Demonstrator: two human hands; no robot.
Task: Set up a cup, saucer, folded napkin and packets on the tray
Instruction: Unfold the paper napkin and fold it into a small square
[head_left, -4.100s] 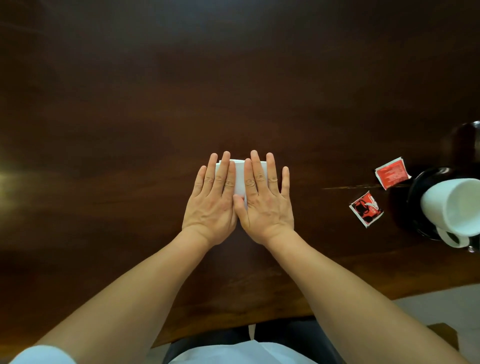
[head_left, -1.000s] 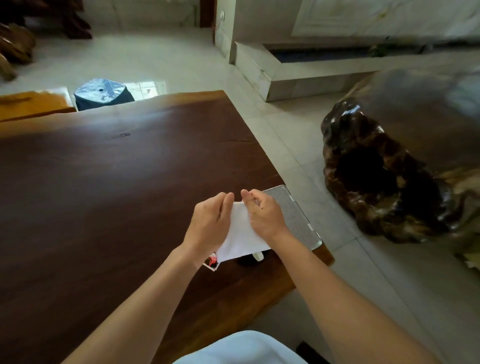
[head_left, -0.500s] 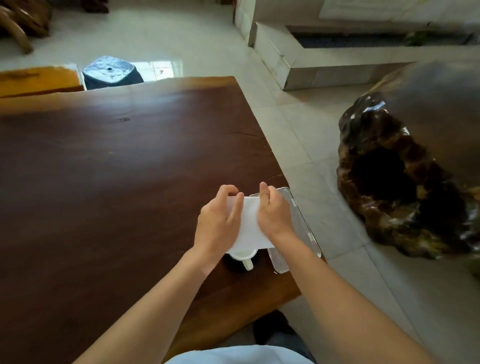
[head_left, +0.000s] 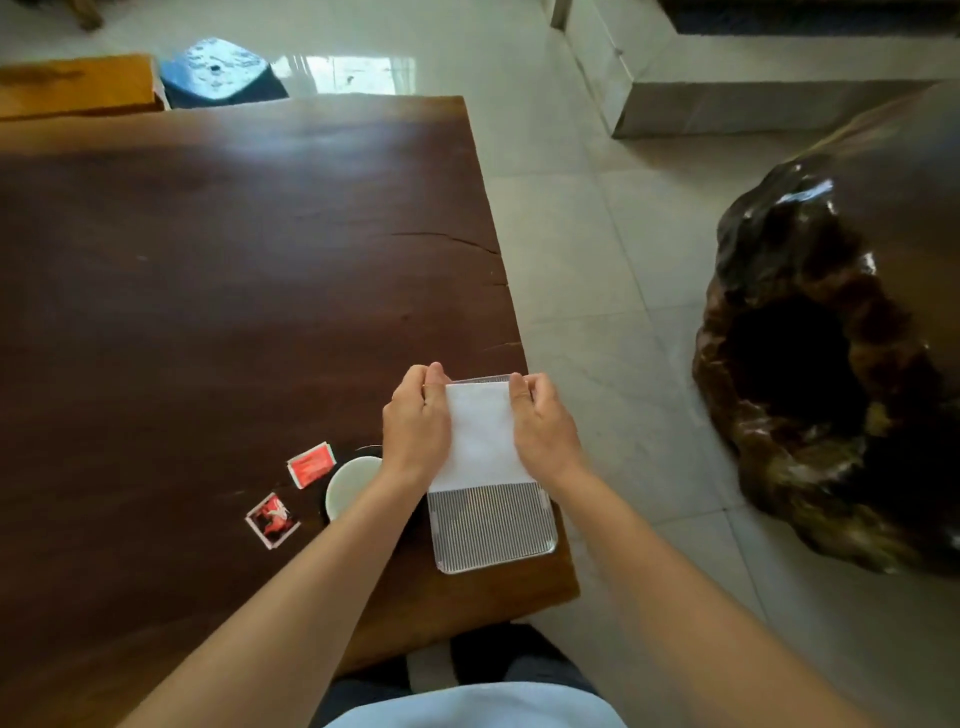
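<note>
A folded white napkin (head_left: 480, 436) lies over the far half of a ribbed rectangular tray (head_left: 491, 530) at the table's right edge. My left hand (head_left: 415, 423) pinches its far left corner and my right hand (head_left: 543, 428) pinches its far right corner. Whether the napkin rests on the tray or hangs just above it, I cannot tell. Left of the tray, a white cup (head_left: 350, 486) stands on a dark saucer (head_left: 363, 449), partly hidden by my left forearm. Two red packets lie on the table: one (head_left: 310, 464) beside the cup, another (head_left: 272, 519) nearer me.
The dark wooden table (head_left: 208, 286) stretches far and left. Its right edge runs just beside the tray, with tiled floor (head_left: 597, 260) beyond. A large dark carved wood piece (head_left: 831, 364) stands on the floor to the right. A blue stool (head_left: 218, 70) sits past the far edge.
Both hands carried the napkin rightwards over the tray and spread apart to its far corners. The cup and both packets, hidden behind the napkin before, now show at the left.
</note>
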